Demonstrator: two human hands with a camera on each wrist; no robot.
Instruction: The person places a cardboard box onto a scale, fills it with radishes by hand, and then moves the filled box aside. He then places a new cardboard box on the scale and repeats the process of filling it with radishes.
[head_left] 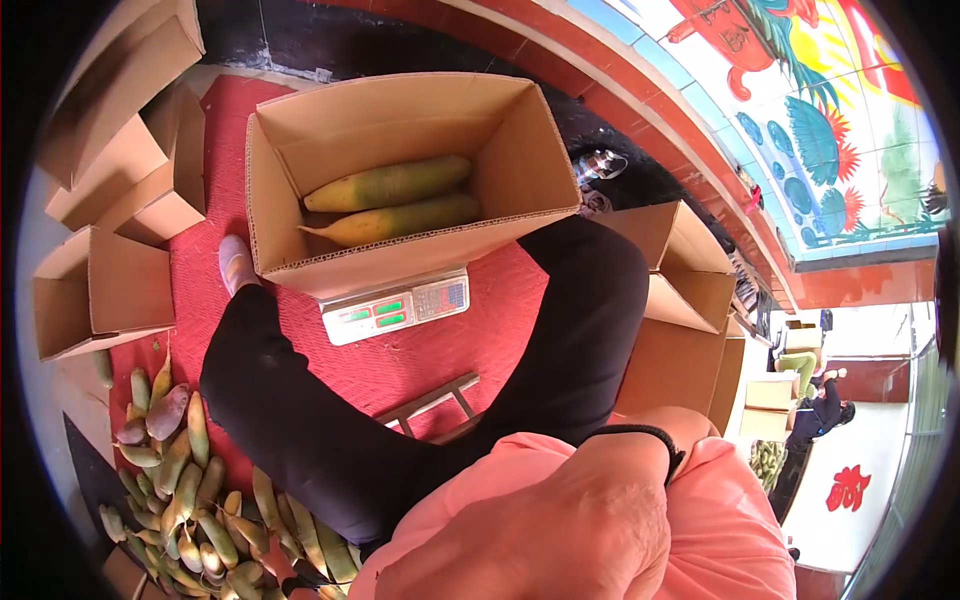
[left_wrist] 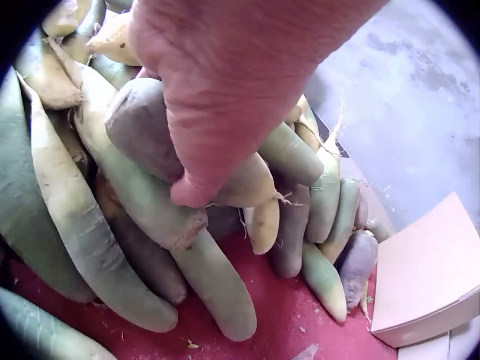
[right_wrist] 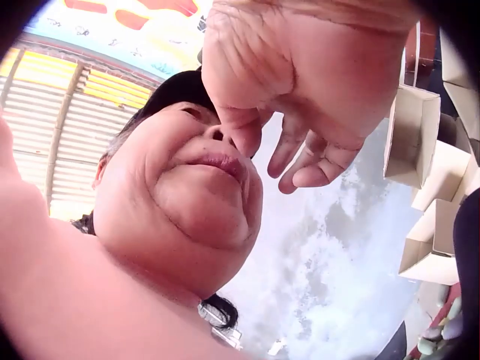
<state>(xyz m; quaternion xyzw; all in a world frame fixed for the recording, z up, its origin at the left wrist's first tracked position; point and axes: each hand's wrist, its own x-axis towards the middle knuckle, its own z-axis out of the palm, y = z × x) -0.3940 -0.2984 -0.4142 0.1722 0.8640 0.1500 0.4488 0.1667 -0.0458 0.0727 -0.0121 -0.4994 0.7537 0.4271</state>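
Right hand (head_left: 540, 530), big and close, hung by the person's face (right_wrist: 187, 210), its grip loose and empty. Down at the left side, the left hand (left_wrist: 232, 82) had its grip on a fat radish (left_wrist: 142, 127) on top of a big pile (head_left: 190, 490). Two more radishes (head_left: 410, 183) lay side by side in a box (head_left: 430, 258) on a scale (head_left: 400, 310), over a red rug (head_left: 390, 365).
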